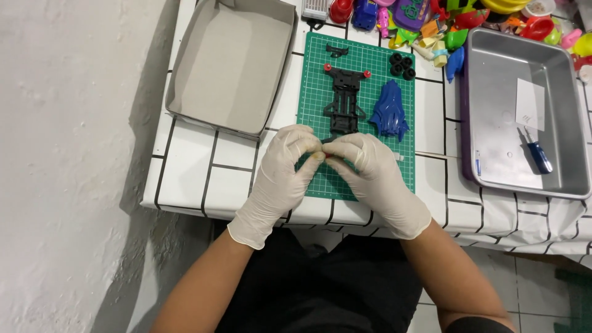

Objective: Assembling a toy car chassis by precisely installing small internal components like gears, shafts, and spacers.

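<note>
Both gloved hands meet over the near end of the green cutting mat (320,68). The left hand (280,179) and the right hand (376,179) each press thumb and forefinger together on a very small part (323,156) held between the fingertips. It shows only as a yellowish speck, too small to name, so its long axis and heading cannot be told.

Just beyond the fingertips on the mat lies the black toy-car chassis (344,102). Its long axis runs away from the person, along the mat's length, and the end with two red rollers (367,74) points to the mat's far edge. To the right of the chassis, also on the mat, the blue car body shell (388,111) lies roughly parallel, slightly tilted. Four black tyres (402,65) sit at the mat's far right corner, and a small black piece (337,50) lies near its far edge.

Handling so small a part seems to call for a light, steady pinch, kept low over the mat so that a dropped piece lands there.

Left of the mat stands a grey cardboard tray (185,74). Right of it, a metal baking pan (573,185) holds a blue-handled screwdriver (538,154) and a paper slip (530,103). Colourful plastic toys (456,24) are heaped beyond the mat.
</note>
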